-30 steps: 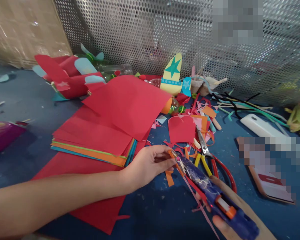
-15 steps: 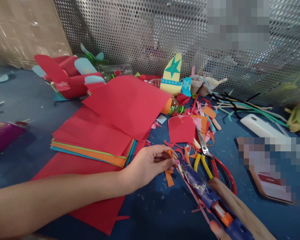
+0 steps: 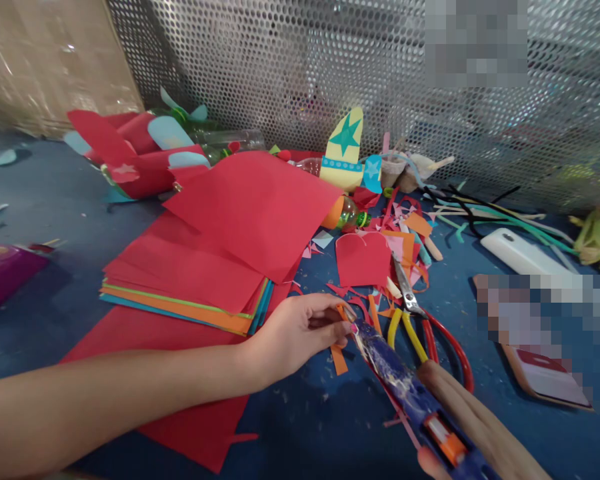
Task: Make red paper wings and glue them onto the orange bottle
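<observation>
My left hand [image 3: 300,333] is closed in a pinch, with a small folded orange paper piece [image 3: 342,309] at its fingertips. A thin pink strip [image 3: 404,421] runs from near those fingertips down under a blue hot glue gun [image 3: 397,373]. My right hand [image 3: 473,417] wraps around the glue gun, partly hidden by it. The glue gun's nozzle meets the paper piece by my left thumb. Below the left fingers lies an orange paper scrap [image 3: 339,360]. Scissors with red and yellow handles [image 3: 411,300] lie just beyond the glue gun.
Stacked coloured paper [image 3: 190,260] lies left of centre. Behind it are a red paper-covered bottle craft [image 3: 145,167] and a yellow paper fin with a star [image 3: 344,147]. A phone [image 3: 535,353] and a white stick-like object [image 3: 525,253] lie right. Perforated metal [image 3: 280,67] closes the back.
The glue gun and my right hand have shifted very slightly down and right. My left hand keeps its pinch in nearly the same place.
</observation>
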A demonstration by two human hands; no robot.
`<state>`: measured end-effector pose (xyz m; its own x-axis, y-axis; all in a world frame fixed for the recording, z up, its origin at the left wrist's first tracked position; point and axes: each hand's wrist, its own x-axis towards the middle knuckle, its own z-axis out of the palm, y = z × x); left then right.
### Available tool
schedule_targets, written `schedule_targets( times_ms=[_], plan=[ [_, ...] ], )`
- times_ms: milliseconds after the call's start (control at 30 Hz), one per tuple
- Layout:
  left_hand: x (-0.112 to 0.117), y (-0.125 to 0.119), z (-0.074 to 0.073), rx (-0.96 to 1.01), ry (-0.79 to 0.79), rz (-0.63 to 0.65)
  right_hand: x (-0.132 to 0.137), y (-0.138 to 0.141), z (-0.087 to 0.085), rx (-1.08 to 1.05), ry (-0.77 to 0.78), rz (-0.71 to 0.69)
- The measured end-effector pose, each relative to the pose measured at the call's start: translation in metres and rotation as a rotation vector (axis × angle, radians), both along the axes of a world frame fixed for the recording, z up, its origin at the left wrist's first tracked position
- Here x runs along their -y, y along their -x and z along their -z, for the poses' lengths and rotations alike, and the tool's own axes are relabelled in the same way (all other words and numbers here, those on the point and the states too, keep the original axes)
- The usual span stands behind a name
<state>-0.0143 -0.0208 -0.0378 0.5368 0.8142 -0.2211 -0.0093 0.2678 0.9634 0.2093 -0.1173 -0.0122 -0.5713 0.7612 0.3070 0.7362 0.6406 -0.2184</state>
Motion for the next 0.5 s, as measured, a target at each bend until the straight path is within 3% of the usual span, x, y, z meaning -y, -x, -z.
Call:
schedule_targets(
  times_ms=[300, 500],
  plan=[
    [0.0, 0.0, 0.002, -0.035, 0.009, -0.042, 0.007, -0.011, 0.01, -0.019, 0.029, 0.018],
    [0.0, 0.0, -0.001, -0.028, -0.015, 0.01, 0.003, -0.006, 0.003, 0.001, 0.013, -0.021]
  ],
)
